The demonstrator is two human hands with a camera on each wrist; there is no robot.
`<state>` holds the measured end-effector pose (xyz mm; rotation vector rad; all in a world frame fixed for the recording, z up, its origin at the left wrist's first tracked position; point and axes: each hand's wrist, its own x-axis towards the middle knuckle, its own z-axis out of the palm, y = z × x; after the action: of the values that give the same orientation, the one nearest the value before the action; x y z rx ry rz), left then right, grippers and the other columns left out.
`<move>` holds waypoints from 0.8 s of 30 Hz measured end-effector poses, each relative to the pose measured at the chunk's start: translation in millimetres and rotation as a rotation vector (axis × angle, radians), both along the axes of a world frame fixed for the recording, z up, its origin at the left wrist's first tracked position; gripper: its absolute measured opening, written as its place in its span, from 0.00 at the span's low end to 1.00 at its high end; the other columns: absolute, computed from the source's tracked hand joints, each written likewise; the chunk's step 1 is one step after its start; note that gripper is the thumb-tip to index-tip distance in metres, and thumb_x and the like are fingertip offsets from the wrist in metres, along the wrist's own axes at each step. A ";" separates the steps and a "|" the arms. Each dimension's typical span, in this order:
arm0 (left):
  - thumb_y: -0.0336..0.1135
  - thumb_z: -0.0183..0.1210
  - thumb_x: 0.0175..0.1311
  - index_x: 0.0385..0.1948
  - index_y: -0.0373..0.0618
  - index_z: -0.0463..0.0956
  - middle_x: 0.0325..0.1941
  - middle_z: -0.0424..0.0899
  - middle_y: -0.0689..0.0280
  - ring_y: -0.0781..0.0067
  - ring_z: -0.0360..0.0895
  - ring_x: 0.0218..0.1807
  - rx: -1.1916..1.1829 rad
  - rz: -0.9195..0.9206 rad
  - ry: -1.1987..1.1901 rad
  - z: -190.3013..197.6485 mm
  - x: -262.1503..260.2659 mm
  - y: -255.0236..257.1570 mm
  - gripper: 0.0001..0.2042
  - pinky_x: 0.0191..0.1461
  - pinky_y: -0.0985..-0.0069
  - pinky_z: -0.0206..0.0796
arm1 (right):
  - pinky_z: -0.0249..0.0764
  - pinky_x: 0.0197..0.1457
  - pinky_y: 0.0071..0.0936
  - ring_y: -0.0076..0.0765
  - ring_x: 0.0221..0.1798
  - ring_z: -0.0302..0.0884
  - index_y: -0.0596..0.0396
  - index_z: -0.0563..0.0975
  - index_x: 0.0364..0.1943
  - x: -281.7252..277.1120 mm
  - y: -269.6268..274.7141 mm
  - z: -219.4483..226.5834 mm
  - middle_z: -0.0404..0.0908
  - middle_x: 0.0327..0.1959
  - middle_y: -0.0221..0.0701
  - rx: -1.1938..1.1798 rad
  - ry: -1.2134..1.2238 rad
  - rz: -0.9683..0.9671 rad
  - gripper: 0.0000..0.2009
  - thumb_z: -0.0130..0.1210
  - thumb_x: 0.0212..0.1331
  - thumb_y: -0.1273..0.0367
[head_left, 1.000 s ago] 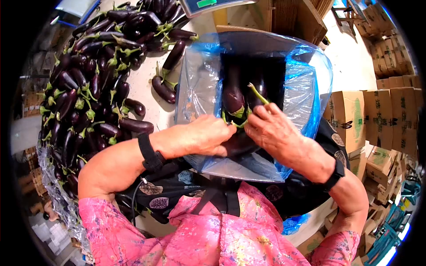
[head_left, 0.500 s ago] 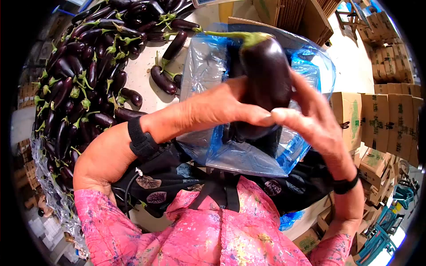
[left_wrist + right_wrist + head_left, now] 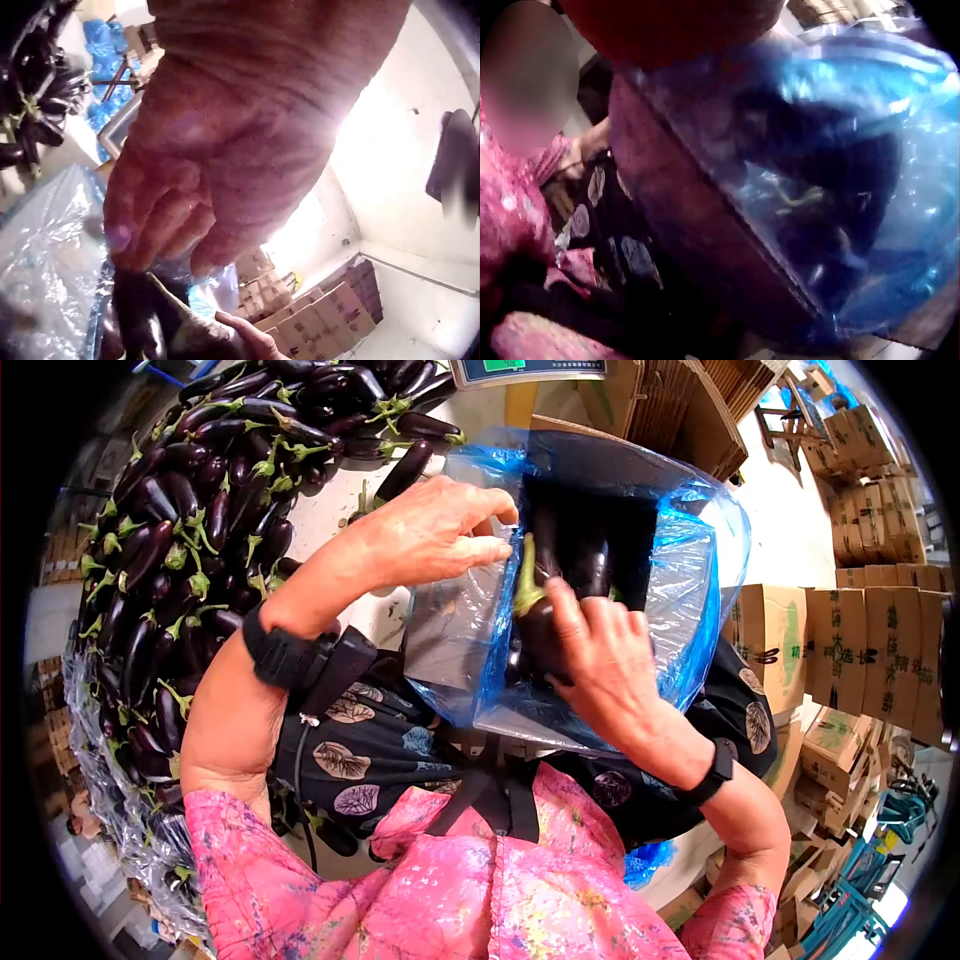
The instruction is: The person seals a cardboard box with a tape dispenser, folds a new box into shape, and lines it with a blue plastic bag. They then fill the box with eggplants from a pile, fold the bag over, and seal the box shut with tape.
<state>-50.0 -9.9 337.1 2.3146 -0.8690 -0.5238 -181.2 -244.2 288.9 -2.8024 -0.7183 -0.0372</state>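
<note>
A dark eggplant (image 3: 540,628) lies under my right hand (image 3: 612,670), whose fingers curl over it inside the box lined with a blue plastic bag (image 3: 690,565). Its green stem points up toward the far side. Other eggplants (image 3: 593,565) lie deeper in the box. My left hand (image 3: 435,532) hovers over the bag's left flap, fingers loosely bent and holding nothing. The left wrist view shows the empty left hand (image 3: 225,150) above the stemmed eggplant (image 3: 202,336). In the right wrist view the bag (image 3: 847,82) hides most of the contents.
A big pile of eggplants (image 3: 180,550) covers the left side, with a loose eggplant (image 3: 405,470) between pile and box. At the back stand a scale (image 3: 530,370) and flat cardboard (image 3: 690,420). Printed cartons (image 3: 835,635) line the right.
The eggplant, held up over the box by both hands half a second ago, is now lowered into it under my right hand. My left hand has let go and moved left.
</note>
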 end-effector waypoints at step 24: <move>0.33 0.63 0.55 0.59 0.40 0.72 0.37 0.85 0.55 0.60 0.84 0.40 0.002 -0.266 0.308 -48.3 -0.3 -22.3 0.27 0.47 0.65 0.75 | 0.68 0.50 0.44 0.53 0.46 0.78 0.58 0.72 0.48 0.4 -25.1 -10.3 0.81 0.39 0.44 0.105 0.443 0.150 0.29 0.71 0.43 0.60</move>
<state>-50.3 -32.2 288.8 2.0559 -1.0248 -0.9658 -180.8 -269.3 278.6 -2.5151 -0.7799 0.5376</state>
